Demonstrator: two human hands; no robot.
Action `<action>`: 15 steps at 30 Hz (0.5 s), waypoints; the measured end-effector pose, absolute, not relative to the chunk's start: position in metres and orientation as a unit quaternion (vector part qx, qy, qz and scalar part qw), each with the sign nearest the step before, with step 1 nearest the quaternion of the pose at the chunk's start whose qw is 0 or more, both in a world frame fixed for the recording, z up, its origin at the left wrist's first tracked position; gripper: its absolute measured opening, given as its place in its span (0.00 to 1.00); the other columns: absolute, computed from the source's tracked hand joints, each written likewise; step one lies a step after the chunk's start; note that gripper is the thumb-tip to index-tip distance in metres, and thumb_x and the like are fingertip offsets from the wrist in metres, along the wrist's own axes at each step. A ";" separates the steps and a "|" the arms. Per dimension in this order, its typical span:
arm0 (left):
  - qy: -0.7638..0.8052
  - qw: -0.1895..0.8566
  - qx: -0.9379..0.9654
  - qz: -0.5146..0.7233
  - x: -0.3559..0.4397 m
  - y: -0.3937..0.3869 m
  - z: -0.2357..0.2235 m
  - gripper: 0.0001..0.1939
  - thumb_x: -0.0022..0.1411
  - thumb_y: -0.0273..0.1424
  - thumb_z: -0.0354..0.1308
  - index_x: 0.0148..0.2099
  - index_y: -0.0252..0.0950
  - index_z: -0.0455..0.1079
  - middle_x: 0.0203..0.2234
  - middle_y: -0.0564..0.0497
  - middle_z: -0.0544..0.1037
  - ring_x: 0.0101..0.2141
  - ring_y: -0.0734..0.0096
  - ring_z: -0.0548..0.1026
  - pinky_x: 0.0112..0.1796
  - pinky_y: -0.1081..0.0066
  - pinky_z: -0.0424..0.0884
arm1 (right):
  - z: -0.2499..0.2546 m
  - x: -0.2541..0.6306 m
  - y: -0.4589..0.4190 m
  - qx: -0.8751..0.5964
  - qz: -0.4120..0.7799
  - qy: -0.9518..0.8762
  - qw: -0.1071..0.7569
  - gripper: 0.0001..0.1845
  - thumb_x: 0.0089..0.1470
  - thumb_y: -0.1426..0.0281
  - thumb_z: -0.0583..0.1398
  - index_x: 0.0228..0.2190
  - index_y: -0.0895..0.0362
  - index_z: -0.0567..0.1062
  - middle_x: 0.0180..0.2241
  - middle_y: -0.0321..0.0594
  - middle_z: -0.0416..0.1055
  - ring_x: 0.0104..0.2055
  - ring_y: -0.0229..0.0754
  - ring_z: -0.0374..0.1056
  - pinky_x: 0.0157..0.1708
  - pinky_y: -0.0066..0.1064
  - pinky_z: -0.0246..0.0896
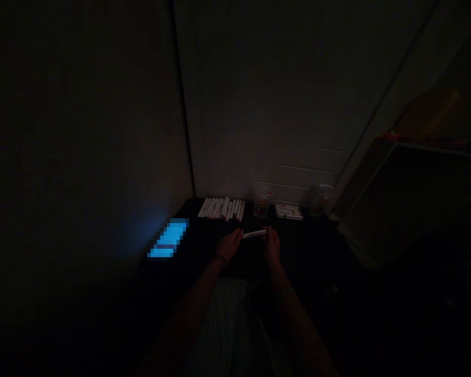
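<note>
Between my two hands is a white marker (254, 234), lying nearly level above the dark tabletop. My left hand (230, 245) pinches its left end, and my right hand (272, 245) has its fingers closed round the right end. Beyond my left hand, a row of several white markers (215, 208) lies side by side at the back of the table; a few dark or reddish ends show. A flat batch of white markers (289, 211) lies farther right. The dim light hides finer detail of my fingers.
The dark table (317, 246) stands against a pale wall (259, 104). Two clear containers (261, 205) with labels stand at the back, one on each side of the flat batch. At left glows a blurred blue screen (168, 239). A shelf unit (380, 173) rises at right.
</note>
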State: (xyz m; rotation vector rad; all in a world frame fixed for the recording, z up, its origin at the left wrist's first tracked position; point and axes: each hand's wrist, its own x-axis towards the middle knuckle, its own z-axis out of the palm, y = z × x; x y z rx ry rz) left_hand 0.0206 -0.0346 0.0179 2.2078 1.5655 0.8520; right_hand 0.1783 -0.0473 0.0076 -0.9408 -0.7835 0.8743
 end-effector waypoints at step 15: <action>0.552 0.153 0.750 0.331 0.021 -0.034 0.015 0.21 0.61 0.42 0.35 0.46 0.38 0.62 0.37 0.48 0.74 0.37 0.69 0.72 0.35 0.74 0.62 | 0.008 0.178 -0.047 -0.423 0.411 -0.313 0.745 0.21 0.48 0.55 0.53 0.34 0.59 0.71 0.25 0.35 0.65 0.26 0.33 0.58 0.28 0.24 0.52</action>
